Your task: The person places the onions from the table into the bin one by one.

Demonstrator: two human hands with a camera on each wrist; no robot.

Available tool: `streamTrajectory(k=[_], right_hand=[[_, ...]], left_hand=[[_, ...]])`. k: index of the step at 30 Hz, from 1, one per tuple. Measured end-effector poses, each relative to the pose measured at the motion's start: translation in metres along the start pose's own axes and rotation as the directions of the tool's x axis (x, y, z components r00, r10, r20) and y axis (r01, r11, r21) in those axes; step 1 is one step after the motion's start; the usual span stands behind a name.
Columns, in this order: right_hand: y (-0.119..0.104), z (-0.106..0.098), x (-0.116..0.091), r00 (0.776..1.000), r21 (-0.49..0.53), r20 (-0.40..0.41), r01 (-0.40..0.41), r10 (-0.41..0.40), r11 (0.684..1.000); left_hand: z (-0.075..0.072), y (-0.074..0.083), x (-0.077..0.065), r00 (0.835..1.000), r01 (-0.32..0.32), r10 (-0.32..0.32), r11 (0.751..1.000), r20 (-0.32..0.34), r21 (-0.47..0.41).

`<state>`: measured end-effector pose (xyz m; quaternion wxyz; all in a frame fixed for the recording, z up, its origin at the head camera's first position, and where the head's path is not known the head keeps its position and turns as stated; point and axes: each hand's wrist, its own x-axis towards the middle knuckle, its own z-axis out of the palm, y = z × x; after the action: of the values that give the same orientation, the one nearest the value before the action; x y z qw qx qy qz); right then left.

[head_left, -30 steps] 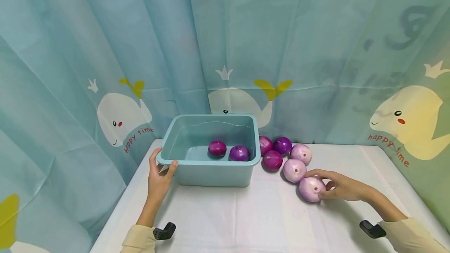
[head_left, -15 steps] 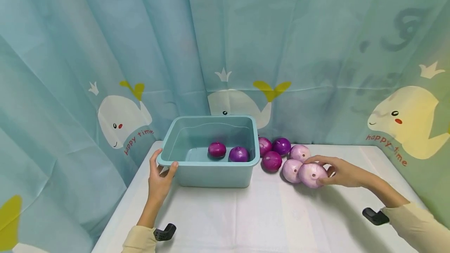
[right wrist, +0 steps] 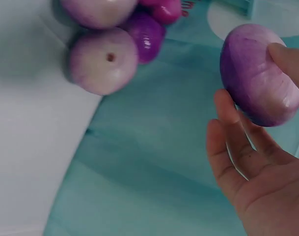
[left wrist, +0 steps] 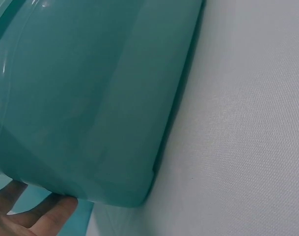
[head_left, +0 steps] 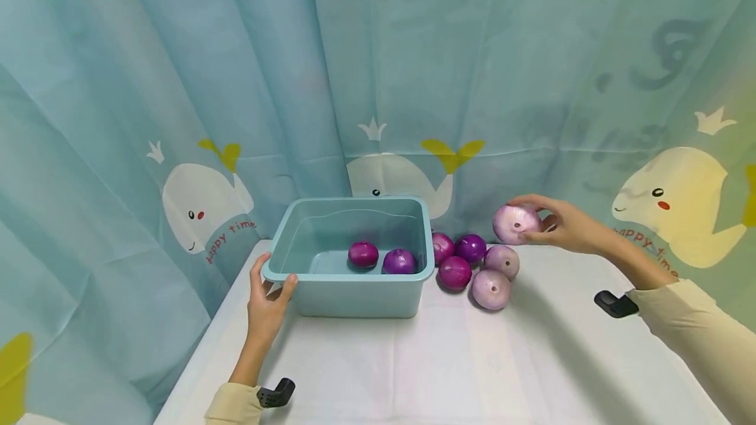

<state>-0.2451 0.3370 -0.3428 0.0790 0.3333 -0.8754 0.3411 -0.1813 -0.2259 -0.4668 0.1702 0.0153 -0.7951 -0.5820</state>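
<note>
My right hand (head_left: 569, 225) holds a pale purple onion (head_left: 516, 223) up above the table, between thumb and fingers. In the right wrist view the onion (right wrist: 257, 76) shows a darker purple side. At the left, my left hand (head_left: 266, 307) grips the front left corner of a blue-green plastic bin (head_left: 360, 297), thumb on the front rim and fingers along the left side. The left wrist view shows fingertips (left wrist: 61, 211) at the bin's edge. Inside the bin lie a magenta onion (head_left: 363, 254) and a purple onion (head_left: 399, 262).
Right of the bin, several onions cluster on the white table (head_left: 378, 366): a magenta onion (head_left: 454, 273), a dark purple onion (head_left: 470, 248) and a pale onion (head_left: 491, 290) among them. A blue curtain (head_left: 401, 84) with whale prints hangs behind the table.
My right hand has lifted the pale onion off the table, up and toward the back, away from the other onions. My left hand has stayed at the bin's corner.
</note>
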Motion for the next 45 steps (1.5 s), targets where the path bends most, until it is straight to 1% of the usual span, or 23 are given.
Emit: streamTrajectory(k=[4,10,12,16,20,22,29,34,36,39,42,45], right_hand=[[-0.006,-0.008,0.013,0.998,-0.036,-0.054,-0.043,0.041,0.998],[-0.013,-0.013,0.029,0.982,-0.032,-0.146,-0.13,0.124,0.991],[-0.013,-0.014,0.034,0.978,-0.036,-0.164,-0.134,0.127,0.99],[-0.016,-0.015,0.042,0.97,-0.037,-0.187,-0.163,0.153,0.986],[-0.02,-0.016,0.045,0.963,-0.046,-0.186,-0.205,0.194,0.978],[-0.02,-0.015,0.046,0.963,-0.054,-0.186,-0.21,0.197,0.976],[-0.022,-0.012,0.052,0.966,-0.054,-0.161,-0.212,0.201,0.976],[-0.028,-0.01,0.065,0.971,-0.08,-0.116,-0.218,0.209,0.973],[-0.031,-0.008,0.074,0.976,-0.092,-0.094,-0.203,0.195,0.975],[-0.036,-0.002,0.089,0.987,-0.097,-0.06,-0.157,0.152,0.983],[-0.043,0.011,0.108,0.995,-0.089,-0.016,-0.103,0.102,0.991],[-0.052,0.027,0.128,0.997,-0.063,0.037,-0.071,0.074,0.995]], left_hand=[[0.0,0.0,-0.001,1.0,0.001,-0.001,1.0,0.002,0.008],[0.0,-0.001,-0.001,1.0,-0.001,0.001,1.0,0.002,0.001],[0.0,-0.001,-0.001,1.0,-0.004,0.004,1.0,0.006,-0.011],[-0.001,0.0,-0.002,1.0,-0.003,0.003,1.0,0.005,-0.018],[-0.001,0.001,-0.003,1.0,0.014,-0.014,1.0,0.01,-0.019],[-0.001,0.001,-0.003,1.0,0.019,-0.019,1.0,0.014,-0.019],[-0.001,0.001,-0.002,1.0,0.008,-0.008,1.0,0.01,-0.009],[0.0,0.001,-0.002,1.0,0.006,-0.006,1.0,0.009,-0.008],[0.001,0.001,-0.002,1.0,0.01,-0.009,1.0,0.01,-0.006],[0.002,0.001,-0.003,1.0,0.011,-0.01,1.0,0.016,-0.006],[0.002,0.001,-0.002,1.0,0.006,-0.006,1.0,0.008,-0.006],[0.001,0.001,-0.001,1.0,0.001,-0.001,1.0,-0.005,0.0]])
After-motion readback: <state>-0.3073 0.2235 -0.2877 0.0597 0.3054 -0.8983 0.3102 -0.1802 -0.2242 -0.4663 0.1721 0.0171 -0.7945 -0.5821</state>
